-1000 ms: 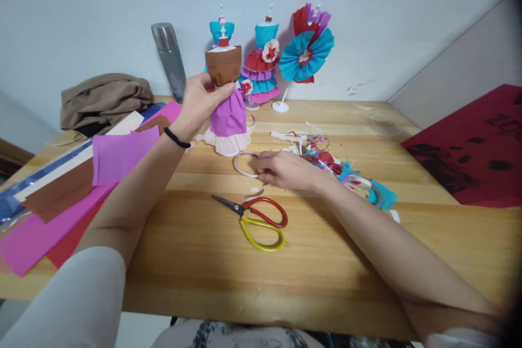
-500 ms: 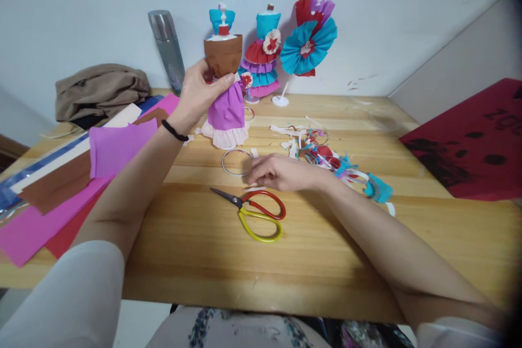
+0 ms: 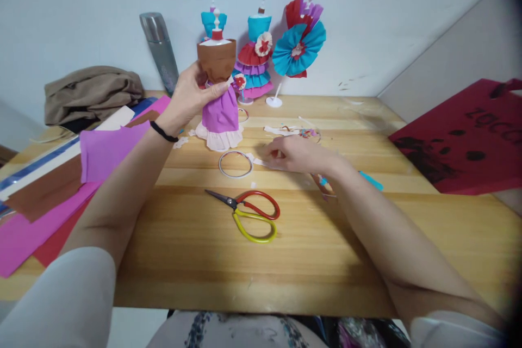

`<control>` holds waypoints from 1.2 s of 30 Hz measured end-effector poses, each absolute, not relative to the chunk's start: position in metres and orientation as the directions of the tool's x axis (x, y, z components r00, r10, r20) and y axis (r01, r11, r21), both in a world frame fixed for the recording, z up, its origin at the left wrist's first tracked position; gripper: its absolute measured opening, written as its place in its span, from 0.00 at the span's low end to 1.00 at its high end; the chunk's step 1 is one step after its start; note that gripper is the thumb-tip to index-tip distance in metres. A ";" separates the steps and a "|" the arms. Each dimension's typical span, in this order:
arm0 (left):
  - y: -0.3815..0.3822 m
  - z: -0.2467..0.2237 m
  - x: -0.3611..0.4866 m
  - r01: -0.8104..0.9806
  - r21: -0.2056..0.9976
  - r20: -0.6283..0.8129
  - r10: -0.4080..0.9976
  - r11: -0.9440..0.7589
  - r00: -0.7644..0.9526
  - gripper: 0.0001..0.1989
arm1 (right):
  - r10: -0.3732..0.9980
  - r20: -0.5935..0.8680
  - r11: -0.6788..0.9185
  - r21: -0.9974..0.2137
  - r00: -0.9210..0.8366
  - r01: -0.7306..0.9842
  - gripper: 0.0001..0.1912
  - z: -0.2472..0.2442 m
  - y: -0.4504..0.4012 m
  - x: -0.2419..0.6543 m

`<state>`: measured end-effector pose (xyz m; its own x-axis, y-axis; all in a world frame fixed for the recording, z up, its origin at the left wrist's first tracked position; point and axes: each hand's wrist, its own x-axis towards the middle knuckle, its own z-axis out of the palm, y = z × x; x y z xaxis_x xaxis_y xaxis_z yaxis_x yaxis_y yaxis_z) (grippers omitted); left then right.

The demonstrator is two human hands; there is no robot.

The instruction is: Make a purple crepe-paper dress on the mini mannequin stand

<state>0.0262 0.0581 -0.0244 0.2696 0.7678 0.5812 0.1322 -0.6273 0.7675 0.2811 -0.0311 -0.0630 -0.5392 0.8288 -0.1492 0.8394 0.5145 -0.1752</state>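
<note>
My left hand (image 3: pixel 196 89) is wrapped round the waist of a small dress form (image 3: pixel 220 103) with a brown top, a purple skirt and a white ruffled hem. The form stands upright. My right hand (image 3: pixel 291 153) is low over the table with its fingers curled together beside a white paper strip (image 3: pixel 261 162); what they hold, if anything, is hidden. Paper scraps (image 3: pixel 308 133) lie behind this hand, and others show under the forearm. Just left of it is a thin ring (image 3: pixel 235 164). Scissors (image 3: pixel 248 212) with one red and one yellow handle lie nearer me, slightly parted.
Further dress forms in crepe paper, one in a tiered dress (image 3: pixel 255 60) and one with a blue rosette (image 3: pixel 299 49), stand by the wall. At left are coloured paper sheets (image 3: pixel 110 149), a brown cloth (image 3: pixel 92 89) and a flask (image 3: pixel 160 51). A red bag (image 3: pixel 460 141) is at right.
My right hand has moved right and away from me, from beside the ring to the scraps, which it and the forearm now partly cover. My left hand still holds the dress form.
</note>
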 end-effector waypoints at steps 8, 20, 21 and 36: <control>0.060 -0.017 0.013 0.155 0.753 0.552 0.742 -0.640 0.381 0.27 | 0.869 -0.102 0.467 -0.152 -0.484 0.871 0.09 -0.090 -0.030 0.255; -0.048 0.021 0.022 0.792 0.101 0.017 0.797 -0.602 0.604 0.12 | 0.854 -0.072 0.450 -0.398 -0.516 0.799 0.07 -0.080 -0.026 0.265; -0.053 0.005 0.034 0.783 0.117 0.037 0.791 -0.611 0.611 0.13 | 0.854 -0.063 0.444 -0.432 -0.517 0.785 0.07 -0.079 -0.026 0.266; -0.044 -0.076 0.028 0.593 0.518 0.134 0.743 -0.617 0.656 0.13 | 0.895 -0.067 0.419 -0.212 -0.441 0.883 0.07 -0.080 -0.017 0.286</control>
<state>0.0280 -0.0442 -0.0755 0.6558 0.7429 0.1341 0.5926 -0.6166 0.5183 0.2864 -0.0174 -0.0795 -0.4411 0.8950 -0.0665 0.8827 0.4193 -0.2122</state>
